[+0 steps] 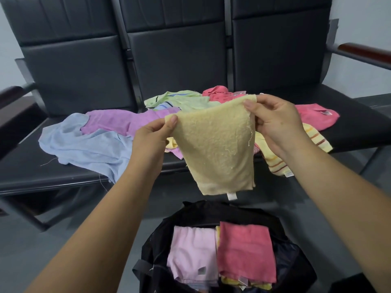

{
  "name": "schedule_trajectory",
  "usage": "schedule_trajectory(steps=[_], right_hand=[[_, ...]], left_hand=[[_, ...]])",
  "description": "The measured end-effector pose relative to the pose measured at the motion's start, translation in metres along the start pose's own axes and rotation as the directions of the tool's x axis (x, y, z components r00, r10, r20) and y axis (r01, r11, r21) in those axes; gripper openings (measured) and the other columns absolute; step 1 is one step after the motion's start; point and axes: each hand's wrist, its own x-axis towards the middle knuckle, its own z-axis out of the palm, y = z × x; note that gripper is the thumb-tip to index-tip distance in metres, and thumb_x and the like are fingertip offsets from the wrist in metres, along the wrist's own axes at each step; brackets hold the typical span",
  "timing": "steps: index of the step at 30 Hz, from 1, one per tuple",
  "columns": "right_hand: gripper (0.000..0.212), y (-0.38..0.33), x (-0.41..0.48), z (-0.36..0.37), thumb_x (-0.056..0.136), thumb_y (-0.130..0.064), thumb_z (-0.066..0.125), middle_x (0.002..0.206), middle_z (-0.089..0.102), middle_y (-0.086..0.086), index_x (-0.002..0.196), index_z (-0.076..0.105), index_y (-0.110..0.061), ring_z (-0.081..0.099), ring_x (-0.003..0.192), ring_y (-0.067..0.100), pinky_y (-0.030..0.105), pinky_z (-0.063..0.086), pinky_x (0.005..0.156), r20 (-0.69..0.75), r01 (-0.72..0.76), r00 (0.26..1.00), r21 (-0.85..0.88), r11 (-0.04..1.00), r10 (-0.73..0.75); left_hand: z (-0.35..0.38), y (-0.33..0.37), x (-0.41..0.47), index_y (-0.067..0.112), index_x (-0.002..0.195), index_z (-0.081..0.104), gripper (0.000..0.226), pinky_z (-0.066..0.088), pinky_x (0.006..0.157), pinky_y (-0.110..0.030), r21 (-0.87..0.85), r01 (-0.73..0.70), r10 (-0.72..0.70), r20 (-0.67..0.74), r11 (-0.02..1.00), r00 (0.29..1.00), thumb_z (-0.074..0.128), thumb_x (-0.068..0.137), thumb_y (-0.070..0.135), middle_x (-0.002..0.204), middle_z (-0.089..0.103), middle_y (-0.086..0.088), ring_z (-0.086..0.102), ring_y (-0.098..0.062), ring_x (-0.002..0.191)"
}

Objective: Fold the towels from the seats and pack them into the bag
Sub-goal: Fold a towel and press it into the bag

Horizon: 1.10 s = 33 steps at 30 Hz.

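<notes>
Left grip [151,134] and right grip [275,121] pinching yellow towel [215,144] top corners, bag [211,212] lower edge cropped, pile [110,121] partly hidden.

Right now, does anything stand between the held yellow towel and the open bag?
Nothing visible does. The yellow towel hangs free, pinched at its top corners by the left hand and right hand, above the black bag. Its mouth is open, with a pink towel and red towel folded inside.
</notes>
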Motion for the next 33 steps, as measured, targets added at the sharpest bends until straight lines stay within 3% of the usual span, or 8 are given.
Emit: schedule_trajectory(steps=[3, 6, 11, 19, 23, 26, 30, 33], right_hand=[[0.006, 0.0, 0.0, -0.001, 0.094, -0.009, 0.071, 0.088, 0.077, 0.001, 0.094, 0.076, -0.012, 0.073, 0.085, 0.016, 0.032, 0.058, 0.078, -0.024, -0.053, 0.998, 0.134, 0.99, 0.057], [0.005, 0.0, 0.001, -0.004, 0.096, -0.01, 0.068, 0.09, 0.076, 0.0, 0.098, 0.073, -0.011, 0.072, 0.083, 0.013, 0.027, 0.059, 0.074, -0.047, -0.087, 0.994, 0.23, 0.969, 0.1], [0.023, -0.002, 0.0, -0.006, 0.097, -0.012, 0.066, 0.1, 0.077, -0.001, 0.119, 0.069, -0.009, 0.074, 0.096, 0.015, 0.029, 0.058, 0.078, 0.027, -0.058, 0.998, 0.187, 0.981, 0.054], [0.111, 0.001, -0.012, 0.009, 0.077, -0.013, 0.085, 0.147, 0.056, -0.003, 0.161, 0.015, -0.033, 0.061, 0.129, 0.016, 0.042, 0.051, 0.106, 0.54, -0.001, 0.836, -0.173, 0.985, 0.096], [0.1, 0.01, -0.019, 0.025, 0.079, -0.004, 0.086, 0.14, 0.061, -0.002, 0.157, 0.03, -0.03, 0.064, 0.124, 0.015, 0.042, 0.054, 0.104, 0.439, 0.005, 0.896, -0.153, 0.988, 0.064], [0.085, 0.008, -0.019, 0.032, 0.083, 0.005, 0.077, 0.133, 0.067, 0.01, 0.153, 0.038, -0.024, 0.069, 0.117, 0.026, 0.045, 0.058, 0.096, 0.332, -0.126, 0.94, 0.121, 0.985, 0.079], [0.064, 0.002, -0.007, 0.024, 0.085, 0.001, 0.076, 0.123, 0.072, 0.013, 0.14, 0.05, -0.02, 0.073, 0.108, 0.03, 0.048, 0.062, 0.085, 0.184, -0.299, 0.951, 0.346, 0.889, 0.248], [0.051, 0.005, -0.001, 0.013, 0.087, -0.002, 0.074, 0.109, 0.076, 0.011, 0.133, 0.055, -0.011, 0.076, 0.097, 0.026, 0.044, 0.063, 0.077, 0.144, -0.408, 0.913, 0.304, 0.861, 0.382]], left_hand=[[0.005, 0.002, -0.002, 0.006, 0.114, 0.075, 0.02, 0.05, 0.08, -0.02, 0.046, -0.039, 0.034, 0.115, 0.998, 0.993, 0.066, 0.097, 0.012, 0.101, 0.078, -0.001, 0.07, -0.005, 0.084], [0.01, 0.003, -0.005, 0.0, 0.111, 0.072, 0.017, 0.043, 0.056, -0.004, 0.05, -0.072, 0.067, 0.104, 0.996, 0.992, 0.065, 0.097, 0.008, 0.071, 0.072, 0.013, 0.063, 0.006, 0.059], [0.012, 0.006, -0.009, 0.012, 0.102, 0.075, 0.011, 0.048, 0.065, -0.011, -0.066, -0.055, 0.059, 0.05, 0.996, 0.997, 0.069, 0.095, 0.017, 0.086, 0.077, 0.009, 0.069, 0.0, 0.076], [0.022, 0.017, -0.02, 0.021, 0.124, 0.066, 0.026, 0.054, 0.074, -0.032, 0.006, -0.174, 0.166, 0.259, 0.985, 0.952, 0.065, 0.099, 0.018, 0.102, 0.078, -0.01, 0.072, -0.018, 0.087], [0.026, 0.015, -0.022, 0.028, 0.115, 0.061, 0.021, 0.053, 0.072, -0.05, 0.012, -0.142, 0.136, 0.224, 0.99, 0.965, 0.07, 0.096, 0.024, 0.101, 0.077, -0.009, 0.071, -0.025, 0.087], [0.022, 0.012, -0.017, 0.026, 0.116, 0.055, 0.053, 0.051, 0.075, -0.043, 0.03, 0.044, -0.05, 0.21, 0.999, 0.976, 0.083, 0.075, 0.046, 0.099, 0.078, 0.002, 0.073, -0.02, 0.087], [0.02, 0.003, -0.022, 0.015, 0.114, 0.072, 0.033, 0.058, 0.094, -0.038, 0.303, 0.171, -0.303, 0.471, 0.938, 0.828, 0.079, 0.085, 0.029, 0.11, 0.078, -0.001, 0.073, -0.021, 0.106], [0.025, 0.003, -0.029, 0.008, 0.112, 0.07, 0.03, 0.061, 0.074, -0.031, -0.006, 0.348, -0.292, 0.528, 0.938, 0.798, 0.07, 0.085, 0.02, 0.106, 0.077, -0.006, 0.075, -0.019, 0.094]])
